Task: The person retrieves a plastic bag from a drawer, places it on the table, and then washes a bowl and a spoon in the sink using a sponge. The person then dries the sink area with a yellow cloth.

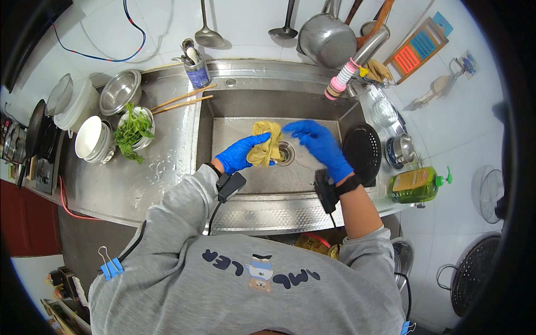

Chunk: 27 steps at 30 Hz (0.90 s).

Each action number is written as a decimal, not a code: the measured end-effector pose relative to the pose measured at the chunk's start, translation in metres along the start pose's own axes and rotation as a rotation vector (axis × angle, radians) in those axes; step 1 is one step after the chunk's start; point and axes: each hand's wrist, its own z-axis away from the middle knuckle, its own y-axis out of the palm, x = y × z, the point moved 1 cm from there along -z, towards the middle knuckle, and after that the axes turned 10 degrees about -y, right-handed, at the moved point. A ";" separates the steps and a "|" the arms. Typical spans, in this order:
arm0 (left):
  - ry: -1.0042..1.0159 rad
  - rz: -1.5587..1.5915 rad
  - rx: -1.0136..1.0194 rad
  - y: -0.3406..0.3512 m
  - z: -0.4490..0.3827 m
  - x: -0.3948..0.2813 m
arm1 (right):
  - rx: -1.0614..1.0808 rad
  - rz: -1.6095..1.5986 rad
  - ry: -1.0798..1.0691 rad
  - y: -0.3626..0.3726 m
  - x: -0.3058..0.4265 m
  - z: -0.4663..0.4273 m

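My left hand (240, 154), in a blue glove, grips a crumpled yellow cloth (267, 144) above the stainless steel sink (234, 178). Its thumb lies over the cloth, and the other fingers are mostly hidden behind it. Just right of the cloth is my right hand (320, 144), gloved in blue too and slightly blurred. Nothing shows in it, and its fingers reach towards the cloth without plainly touching it. Partly behind the cloth is the sink drain (285, 154). A black perforated disc (363, 154) leans at the sink's right side.
Wooden chopsticks (184, 104) rest near the sink's left rim, below a can of utensils (196, 69). Leafy greens (133, 133) fill a bowl beside stacked white bowls (88, 137). A ringed faucet (345, 75) overhangs the back right. Green soap (414, 184) stands right.
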 end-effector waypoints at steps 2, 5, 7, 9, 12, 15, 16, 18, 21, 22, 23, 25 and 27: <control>-0.061 -0.089 0.065 0.006 0.003 -0.001 | 0.042 -0.170 0.027 -0.011 -0.005 -0.003; -0.154 -0.102 0.109 0.016 0.001 -0.003 | 0.135 -0.351 0.038 -0.013 -0.010 -0.002; -0.205 -0.141 0.120 0.022 -0.001 -0.005 | 0.204 -0.393 0.046 -0.009 -0.013 0.001; -0.241 -0.378 0.079 0.025 -0.002 -0.009 | 0.229 -0.417 0.075 -0.010 -0.018 0.002; -0.190 -0.671 -0.081 0.025 -0.011 -0.014 | 0.090 -0.296 0.204 -0.009 -0.034 0.002; 0.115 -1.096 -0.312 0.025 -0.022 -0.010 | -0.159 -0.266 0.375 0.002 -0.057 0.002; 0.294 -1.319 -0.369 0.026 -0.027 -0.007 | -0.277 -0.274 0.459 0.009 -0.063 0.002; 0.237 -1.585 -0.514 0.024 -0.036 0.000 | -0.322 -0.283 0.413 0.021 -0.069 -0.003; 0.235 -1.641 -0.664 0.015 -0.039 -0.002 | -0.310 -0.433 0.448 0.025 -0.061 -0.008; 0.289 -1.576 -0.634 0.011 -0.036 -0.007 | -0.250 -0.470 0.395 0.023 -0.053 -0.009; 0.259 -1.510 -0.628 0.007 -0.032 -0.014 | -0.189 -0.505 0.344 0.020 -0.045 -0.008; 0.102 -1.042 -0.397 0.001 -0.020 -0.023 | -0.014 -0.035 0.077 0.009 -0.024 -0.006; -0.077 -0.802 -0.245 0.003 -0.007 -0.033 | 0.035 0.589 -0.426 0.007 -0.003 0.001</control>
